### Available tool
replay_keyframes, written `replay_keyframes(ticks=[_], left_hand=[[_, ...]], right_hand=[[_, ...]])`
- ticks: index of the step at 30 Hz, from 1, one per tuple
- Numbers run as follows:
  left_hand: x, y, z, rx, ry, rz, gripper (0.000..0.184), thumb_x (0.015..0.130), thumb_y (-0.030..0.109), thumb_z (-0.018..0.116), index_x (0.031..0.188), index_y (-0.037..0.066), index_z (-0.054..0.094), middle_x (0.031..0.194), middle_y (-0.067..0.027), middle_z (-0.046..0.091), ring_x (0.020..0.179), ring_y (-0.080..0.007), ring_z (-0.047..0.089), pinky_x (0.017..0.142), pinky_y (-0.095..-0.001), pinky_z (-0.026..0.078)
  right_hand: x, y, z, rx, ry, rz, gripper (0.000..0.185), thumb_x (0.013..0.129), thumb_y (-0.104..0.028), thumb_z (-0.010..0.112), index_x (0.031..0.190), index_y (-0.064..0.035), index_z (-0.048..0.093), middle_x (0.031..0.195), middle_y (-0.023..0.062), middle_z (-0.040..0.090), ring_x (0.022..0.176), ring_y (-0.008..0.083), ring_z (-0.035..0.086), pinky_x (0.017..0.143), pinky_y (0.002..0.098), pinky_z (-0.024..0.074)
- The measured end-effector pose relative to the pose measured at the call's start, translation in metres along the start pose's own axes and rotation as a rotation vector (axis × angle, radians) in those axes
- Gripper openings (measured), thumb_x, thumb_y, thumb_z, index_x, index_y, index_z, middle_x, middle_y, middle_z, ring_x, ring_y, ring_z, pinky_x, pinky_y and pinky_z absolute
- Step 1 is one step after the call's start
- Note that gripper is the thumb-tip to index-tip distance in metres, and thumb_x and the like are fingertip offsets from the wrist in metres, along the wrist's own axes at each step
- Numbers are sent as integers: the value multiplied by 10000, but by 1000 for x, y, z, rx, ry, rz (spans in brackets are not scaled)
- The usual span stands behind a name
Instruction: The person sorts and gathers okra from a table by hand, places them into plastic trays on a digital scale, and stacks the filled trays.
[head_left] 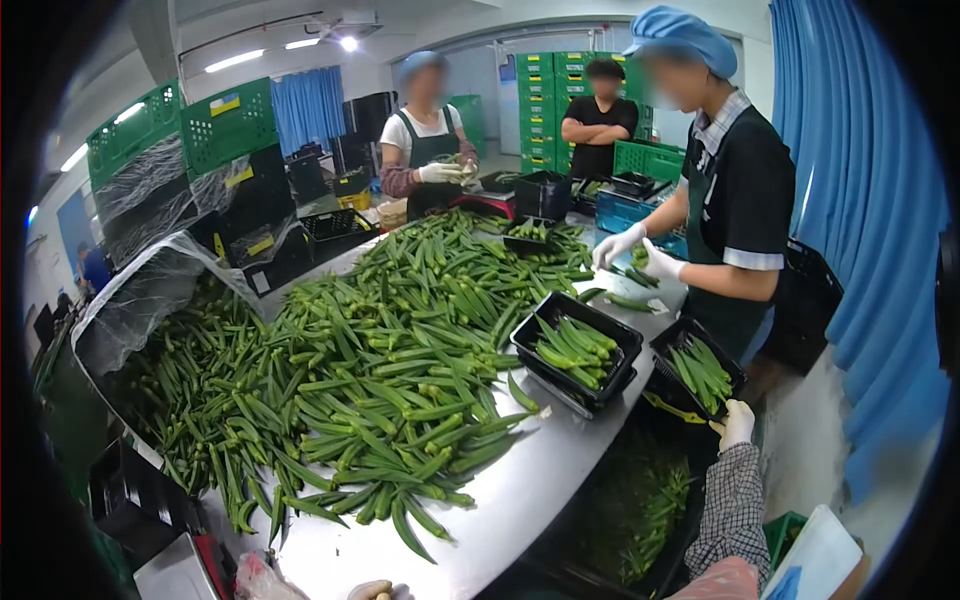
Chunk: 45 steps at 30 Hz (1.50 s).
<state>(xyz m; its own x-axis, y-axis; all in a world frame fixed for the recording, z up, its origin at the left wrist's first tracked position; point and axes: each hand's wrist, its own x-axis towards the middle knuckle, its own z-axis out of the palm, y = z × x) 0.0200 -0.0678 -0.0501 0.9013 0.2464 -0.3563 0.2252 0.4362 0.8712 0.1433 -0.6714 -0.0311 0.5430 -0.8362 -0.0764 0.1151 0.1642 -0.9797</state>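
In a white glove, my right hand (738, 422) is closed on the near edge of a black plastic tray (737, 378) at the right. Green okra pods (700, 372) lie side by side in that tray. It is tilted and held over the table's right side, above a dark crate. My left hand (371, 590), gloved too, barely shows at the bottom edge; how its fingers are set is cut off. Loose okra (390, 350) is heaped over the metal table, its nearest pods above my left hand. Stacked black trays (625, 362) with okra on top stand left of my right hand.
A dark crate (690, 520) with okra inside stands below at the right. A co-worker (735, 190) on the right handles okra; another (428, 150) works across the table. A third person (600, 120) stands behind. At left, a plastic-lined crate (150, 300) spills okra onto the table.
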Motion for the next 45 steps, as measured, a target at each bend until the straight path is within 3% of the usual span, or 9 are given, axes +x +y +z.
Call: replay_keyframes(ticks=[8,11,14,18,20,23,26,32,45], left_hand=[[29,77,-28,76,286,325,171,911,104,547,1072,48,563,908,-77,595,797,-155,554,667,-283,491],[44,97,-37,126,322,370,171,911,103,546,1073,48,562,908,-77,595,795,-155,554,666,-282,492],[54,105,-41,156,333,394,171,912,102,545,1074,48,560,908,-78,595,793,-155,554,665,-282,492],[61,109,-49,179,337,413,172,912,100,543,1075,48,559,908,-78,595,791,-154,554,663,-281,492],[64,108,-52,180,336,417,172,912,100,543,1076,48,558,908,-79,595,790,-154,554,662,-281,492],[69,105,-54,180,322,421,173,913,98,541,1077,48,557,908,-79,595,788,-154,554,660,-281,492],[70,106,-62,194,317,429,173,913,97,540,1078,48,556,908,-79,595,786,-154,554,659,-280,492],[72,104,-68,204,300,433,174,913,95,538,1080,48,554,907,-80,594,783,-154,554,656,-280,492],[79,102,-65,244,260,439,176,915,91,534,1085,48,549,907,-82,594,776,-153,555,650,-278,492]], right_hand=[[93,53,98,-182,-7,65,236,795,-137,532,992,-7,543,943,158,584,781,304,615,687,508,512],[90,54,131,-252,-202,108,324,853,-198,544,1089,24,535,1050,189,575,909,363,598,777,526,485],[66,46,147,-345,-179,61,319,834,-255,626,1029,-6,589,877,126,624,760,237,601,675,378,501],[46,90,124,-485,-157,-432,288,823,-214,640,995,14,599,909,125,649,792,198,607,754,308,479],[8,108,117,-644,-136,-584,306,826,-222,622,1018,15,593,979,174,628,889,262,611,793,357,480],[-35,141,119,-538,-287,-403,561,826,-207,597,1299,24,404,1220,230,499,1100,347,523,946,362,415],[-72,124,138,-731,-164,-431,637,839,-154,569,1379,12,275,1303,238,419,1208,362,418,1011,368,346],[-58,158,137,-636,-81,-559,578,856,-97,546,1376,-11,310,1278,220,441,1177,354,436,1004,371,347],[-77,139,143,-529,-75,-444,561,867,-104,541,1378,-24,323,1299,200,430,1214,317,411,1033,344,308]])
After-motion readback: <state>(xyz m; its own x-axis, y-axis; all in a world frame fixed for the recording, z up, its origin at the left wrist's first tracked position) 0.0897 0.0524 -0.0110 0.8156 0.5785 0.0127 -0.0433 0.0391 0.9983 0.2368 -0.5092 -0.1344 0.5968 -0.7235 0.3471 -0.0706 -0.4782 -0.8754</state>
